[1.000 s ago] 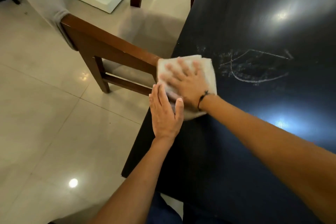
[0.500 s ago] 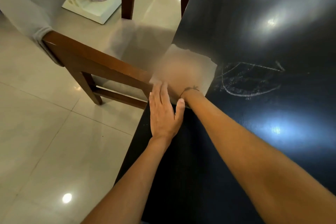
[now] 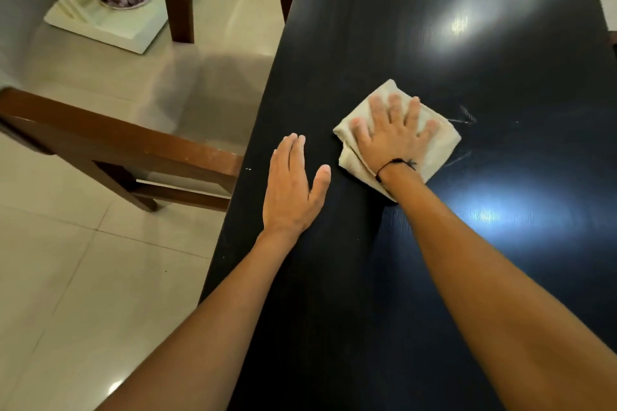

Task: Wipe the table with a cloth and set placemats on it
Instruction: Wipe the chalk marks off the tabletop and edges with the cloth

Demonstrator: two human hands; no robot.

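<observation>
— Fingers?
— Spread flat, all 5 on my right hand (image 3: 394,137), pressing the folded cream cloth (image 3: 434,147) down on the dark table (image 3: 334,310). No pinch, just an open palm on top.

— And the other hand?
— Left hand (image 3: 290,190) lies flat on the table near its left edge, fingers straight and together, thumb out, just beside the cloth but apart from it.

— What's around the cloth?
— Faint chalky streaks (image 3: 464,118) just right of it. A black string bracelet (image 3: 395,163) circles my right wrist.

— Beyond the table?
— 2 wooden chairs (image 3: 133,150) on pale tiles.
</observation>
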